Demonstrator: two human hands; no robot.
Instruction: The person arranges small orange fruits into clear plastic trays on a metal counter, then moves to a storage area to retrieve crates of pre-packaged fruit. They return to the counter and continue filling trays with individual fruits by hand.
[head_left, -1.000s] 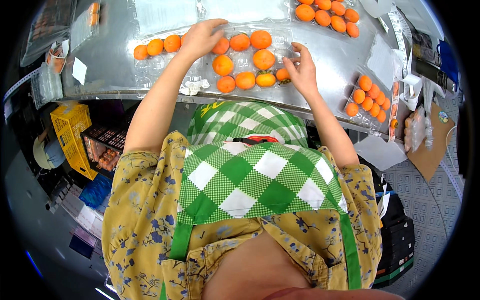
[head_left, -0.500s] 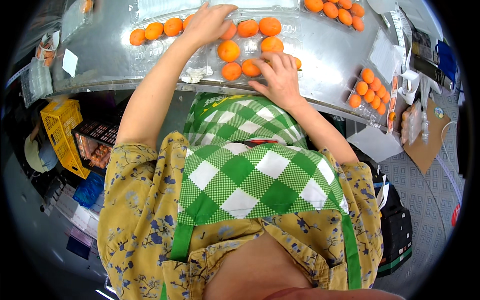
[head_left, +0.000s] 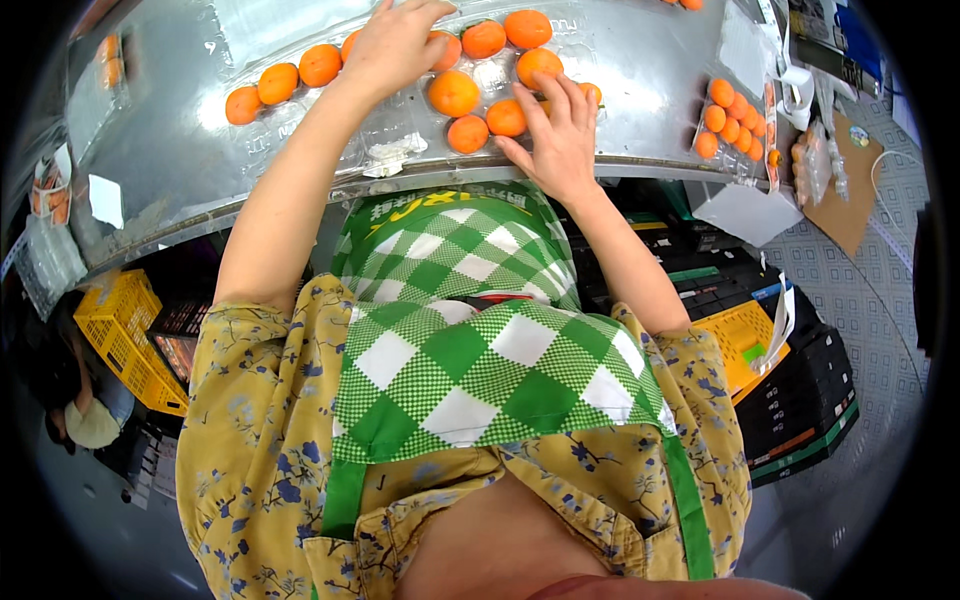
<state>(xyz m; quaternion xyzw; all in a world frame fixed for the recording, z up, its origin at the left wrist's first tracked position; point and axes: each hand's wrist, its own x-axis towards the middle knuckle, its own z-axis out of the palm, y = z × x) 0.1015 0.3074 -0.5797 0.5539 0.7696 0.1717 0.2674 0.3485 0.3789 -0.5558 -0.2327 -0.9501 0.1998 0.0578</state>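
Orange mandarins sit in clear plastic trays on a metal table. My left hand point(head_left: 395, 48) reaches over the far side of the trays, its visible fingers apart; part of it is cut off by the upper edge. Beside its fingers is a mandarin point(head_left: 447, 50). My right hand point(head_left: 562, 145) is open, with spread fingers lying over a partly covered mandarin point(head_left: 590, 93) at the tray's right. Left of that hand are a near-row mandarin point(head_left: 506, 118) and another mandarin point(head_left: 467, 134). A separate row of mandarins point(head_left: 278, 83) runs left of my left forearm.
A filled clear pack of mandarins point(head_left: 733, 120) stands at the table's right. Crumpled clear plastic point(head_left: 395, 153) lies near the front edge. A yellow crate point(head_left: 128, 330) stands at left below the table, with a person beyond it. Stacked black crates point(head_left: 800, 400) stand at right.
The view has shifted, so the table appears tilted and more crates show at right. Both hands stay about the same mandarins; the right hand's fingers look straighter.
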